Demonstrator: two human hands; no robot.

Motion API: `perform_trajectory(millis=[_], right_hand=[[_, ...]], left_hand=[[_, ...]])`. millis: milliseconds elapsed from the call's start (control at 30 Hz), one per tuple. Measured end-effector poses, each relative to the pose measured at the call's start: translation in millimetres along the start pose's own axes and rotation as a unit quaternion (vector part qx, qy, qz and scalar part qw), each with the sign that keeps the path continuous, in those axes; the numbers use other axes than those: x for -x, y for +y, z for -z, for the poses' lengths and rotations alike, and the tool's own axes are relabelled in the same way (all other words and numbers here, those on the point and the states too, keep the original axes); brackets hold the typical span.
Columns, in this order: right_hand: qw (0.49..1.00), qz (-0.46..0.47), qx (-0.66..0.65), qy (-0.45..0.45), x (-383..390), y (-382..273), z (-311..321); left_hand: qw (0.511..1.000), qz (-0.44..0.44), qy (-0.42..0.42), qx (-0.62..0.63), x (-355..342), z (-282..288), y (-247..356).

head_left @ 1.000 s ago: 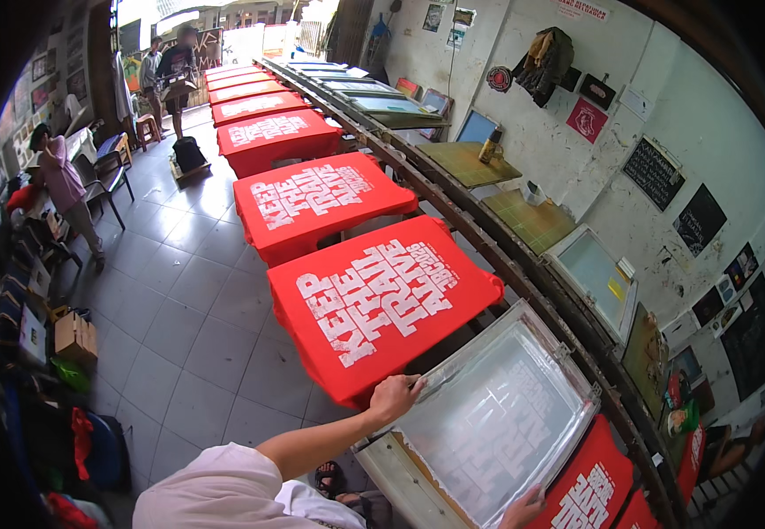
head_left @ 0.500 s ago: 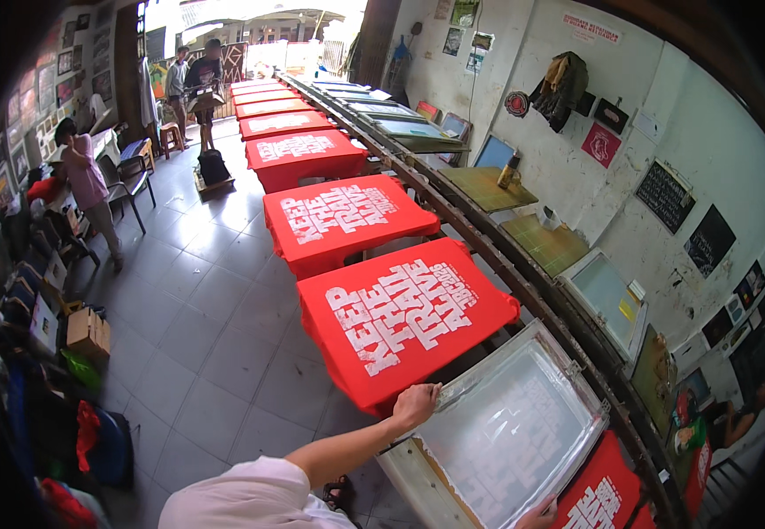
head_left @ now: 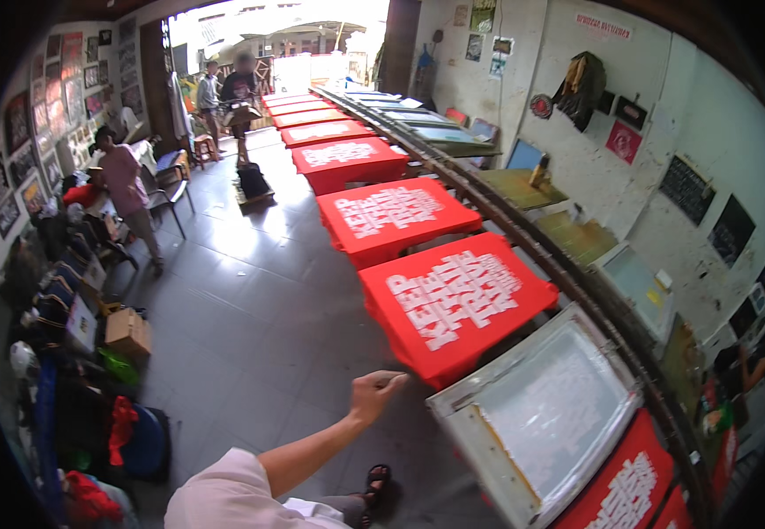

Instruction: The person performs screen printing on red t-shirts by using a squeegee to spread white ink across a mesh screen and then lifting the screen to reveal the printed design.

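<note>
My left hand (head_left: 375, 397) hangs over the floor beside the platen row, apart from everything, its fingers drawn together and nothing visible in them. To its right lies a screen-printing frame (head_left: 448, 401), pale-bordered, with a whitish mesh (head_left: 559, 388) carrying faint lettering. The frame rests at a slant over the row. Beyond it a red T-shirt (head_left: 382, 309) with large white lettering is stretched over a platen. Another red printed shirt (head_left: 576, 510) shows below the frame's right side. My right hand is out of view.
More red shirts (head_left: 347, 231) line the row toward the bright doorway. A dark metal rail (head_left: 532, 225) runs along its right, with further screens (head_left: 634, 286) beyond. People (head_left: 126, 181) stand at the left and far end. Chairs, a cardboard box (head_left: 128, 331) and bags line the left wall.
My left hand has let go of the frame's far left corner and moved left, away from it. My right hand has left the view. The view has swung left.
</note>
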State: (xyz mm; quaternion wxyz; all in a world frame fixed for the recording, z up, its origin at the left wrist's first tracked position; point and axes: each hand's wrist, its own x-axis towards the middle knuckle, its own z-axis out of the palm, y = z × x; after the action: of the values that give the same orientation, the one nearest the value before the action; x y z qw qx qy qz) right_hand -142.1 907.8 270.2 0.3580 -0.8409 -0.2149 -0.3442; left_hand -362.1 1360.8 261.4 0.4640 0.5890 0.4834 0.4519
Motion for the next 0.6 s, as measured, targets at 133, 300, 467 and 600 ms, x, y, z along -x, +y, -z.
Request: perform_trajectory(millis=[133, 300, 467, 600], right_hand=[[0.882, -0.377, 0.152, -0.237, 188, 53, 13], [0.713, -0.272, 0.017, -0.646, 261, 3, -79], [0.573, -0.208, 0.006, -0.793, 271, -59, -148], [0.465, -0.169, 0.051, -0.867, 281, -95, -194]], left_hand=[[0.967, 0.181, 0.153, -0.090, 61, 167, -138], [0.769, 0.448, 0.080, -0.449, 248, 369, -322], [0.715, 0.684, 0.056, -0.134, 296, 412, -359], [0.747, 0.532, -0.019, -0.397, 303, 461, -374]])
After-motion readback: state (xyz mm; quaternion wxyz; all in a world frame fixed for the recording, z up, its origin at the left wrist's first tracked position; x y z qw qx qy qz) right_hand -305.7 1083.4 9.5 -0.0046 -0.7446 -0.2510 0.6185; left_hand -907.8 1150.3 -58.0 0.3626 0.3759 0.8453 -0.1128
